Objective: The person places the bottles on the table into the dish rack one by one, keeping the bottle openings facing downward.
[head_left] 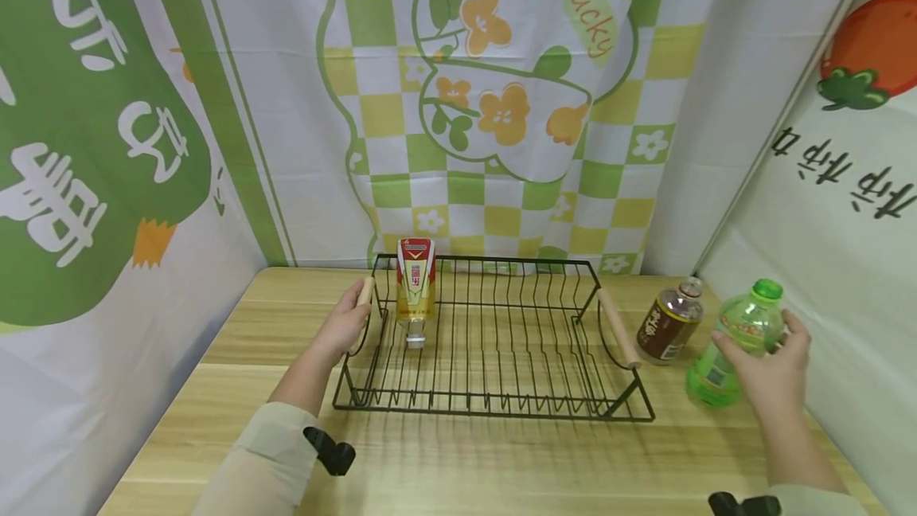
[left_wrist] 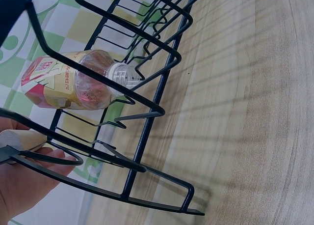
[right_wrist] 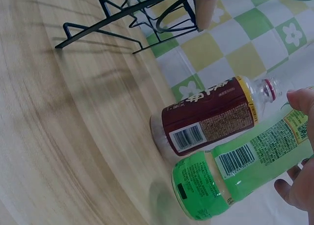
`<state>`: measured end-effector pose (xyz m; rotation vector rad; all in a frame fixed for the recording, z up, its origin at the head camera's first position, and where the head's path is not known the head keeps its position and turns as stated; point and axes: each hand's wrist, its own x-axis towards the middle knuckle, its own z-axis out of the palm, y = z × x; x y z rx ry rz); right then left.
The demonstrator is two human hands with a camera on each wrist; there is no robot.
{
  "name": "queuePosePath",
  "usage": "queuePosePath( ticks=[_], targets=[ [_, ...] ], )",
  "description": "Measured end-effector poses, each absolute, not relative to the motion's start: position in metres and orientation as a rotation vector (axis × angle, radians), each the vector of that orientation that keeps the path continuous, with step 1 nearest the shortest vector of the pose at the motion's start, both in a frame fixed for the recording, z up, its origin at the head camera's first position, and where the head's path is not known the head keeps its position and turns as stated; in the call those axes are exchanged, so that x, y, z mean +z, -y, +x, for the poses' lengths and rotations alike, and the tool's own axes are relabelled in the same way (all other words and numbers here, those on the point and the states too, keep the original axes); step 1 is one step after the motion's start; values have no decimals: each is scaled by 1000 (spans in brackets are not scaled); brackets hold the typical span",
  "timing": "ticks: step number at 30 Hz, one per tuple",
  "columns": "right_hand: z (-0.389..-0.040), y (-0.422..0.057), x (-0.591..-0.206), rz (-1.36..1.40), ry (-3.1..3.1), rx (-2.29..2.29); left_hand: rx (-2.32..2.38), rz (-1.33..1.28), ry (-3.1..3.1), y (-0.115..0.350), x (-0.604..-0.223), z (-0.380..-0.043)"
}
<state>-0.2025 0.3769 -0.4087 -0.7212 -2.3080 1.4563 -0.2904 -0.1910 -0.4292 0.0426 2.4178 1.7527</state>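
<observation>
A black wire dish rack [head_left: 494, 415] with wooden side handles stands on the table. My left hand [head_left: 345, 326] grips its left wooden handle [head_left: 366, 291], fingers curled under it in the left wrist view. Inside the rack's left end, a clear bottle with a red and yellow label [head_left: 415, 285] stands neck down, its cap off. At the right, my right hand [head_left: 777, 373] holds a green plastic bottle [head_left: 745, 317] with a green cap, thumb on one side and fingers on the other. Its base is close over the table in the right wrist view.
An uncapped clear bottle with a brown label [head_left: 668, 329] stands upright between the rack's right handle [head_left: 618, 326] and the green bottle. The wooden table [head_left: 458, 468] meets a green and yellow checked curtain [head_left: 501, 205] at the back. Printed white cloth [head_left: 852, 277] hangs at the right.
</observation>
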Motion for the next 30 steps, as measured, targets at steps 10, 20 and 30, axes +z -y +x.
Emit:
queuePosePath(
  ticks=[10, 20, 30],
  targets=[
    [-201, -364, -391, -579, 2366, 1338, 1755, 37, -2416, 190, -428, -291],
    [-201, -346, -374, -412, 2423, 1269, 1747, 29, -2416, 189, -427, -290],
    [-203, -326, -360, -271, 2514, 1207, 1741, 21, -2418, 190, -427, -288]
  ],
)
